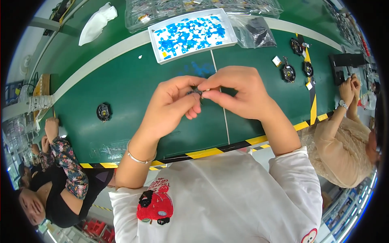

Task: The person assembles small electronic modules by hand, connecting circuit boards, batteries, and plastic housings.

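- A green tabletop (194,129) spans the scene, its near edge bordered in yellow-and-black tape, with a worker in a white shirt (227,194) seated at the middle of that edge.
- Co-workers flank the tabletop: one in floral sleeves (73,172) by the near left corner, another in a tan top (340,150) toward the near right corner.
- A clear parts tray (139,26) lies beyond the far edge, behind a white box (198,51) of loose blue and white pieces set at that edge.
- The left hand (172,101), above the tabletop's middle, pinches a small dark part (197,92) between thumb and fingers.
- The right hand (239,91) meets it, thumb and forefinger clamped on the same part; whether they grip a separate tiny piece cannot be told.
- A clear bag (259,32) with dark contents rests at the far edge, just right of the box.
- Round black units lie apart: one (103,111) toward the left edge, three (288,73) toward the far right corner.
- The dark part, partly hidden by fingertips, is held between both hands.
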